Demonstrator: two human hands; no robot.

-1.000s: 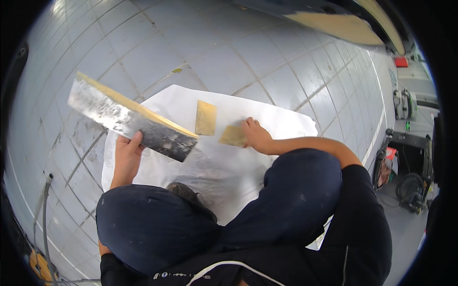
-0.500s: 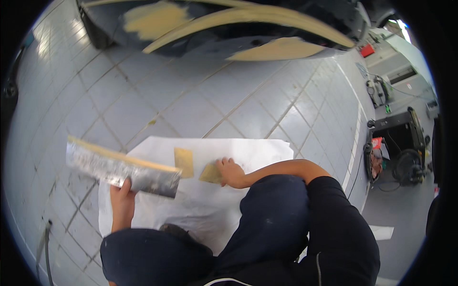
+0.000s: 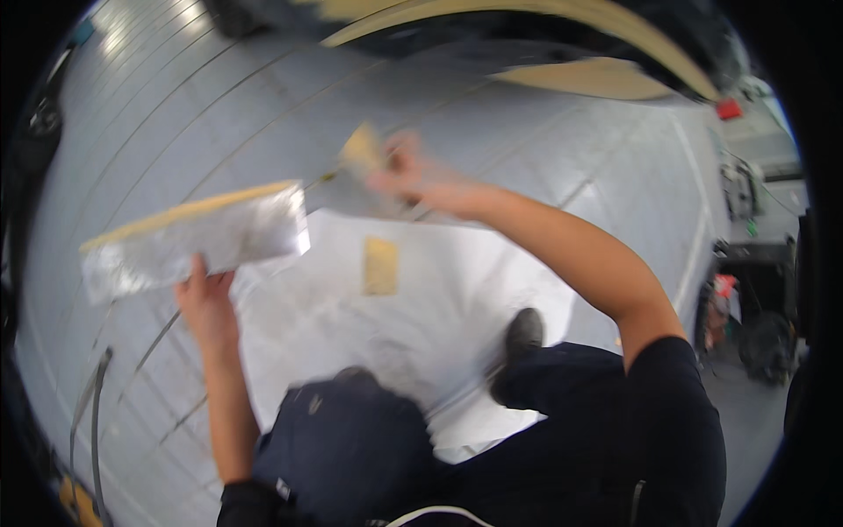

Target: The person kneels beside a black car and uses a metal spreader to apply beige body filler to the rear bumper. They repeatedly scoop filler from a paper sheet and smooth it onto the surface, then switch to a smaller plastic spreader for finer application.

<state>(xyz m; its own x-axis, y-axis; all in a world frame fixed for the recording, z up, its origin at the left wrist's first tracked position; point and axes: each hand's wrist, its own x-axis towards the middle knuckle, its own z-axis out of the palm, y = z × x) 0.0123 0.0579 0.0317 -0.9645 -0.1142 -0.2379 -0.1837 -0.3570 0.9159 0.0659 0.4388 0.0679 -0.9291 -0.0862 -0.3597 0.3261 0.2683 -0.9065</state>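
My left hand [image 3: 209,303] grips the lower edge of a long silver strip [image 3: 211,233] with a tan upper border, its thumb lying on the shiny face. Out past the far edge of the white sheet [image 3: 334,329], my right hand [image 3: 413,171] is raised and smeared by motion. It holds a yellowish piece of sandpaper [image 3: 360,149]. A second, rectangular piece of sandpaper [image 3: 380,266] lies on the white sheet between my arms.
Ahead stands a dark car body part [image 3: 492,39] with tan filler patches. A black hose [image 3: 97,422] runs over the tiled floor at left. My dark shoe [image 3: 524,329] rests on the sheet. At right are a black equipment cart [image 3: 764,255] and a red object [image 3: 729,109].
My right hand has lifted a piece of sandpaper off the sheet and moved forward. My left hand has raised and tilted the silver strip. The view and my legs have shifted.
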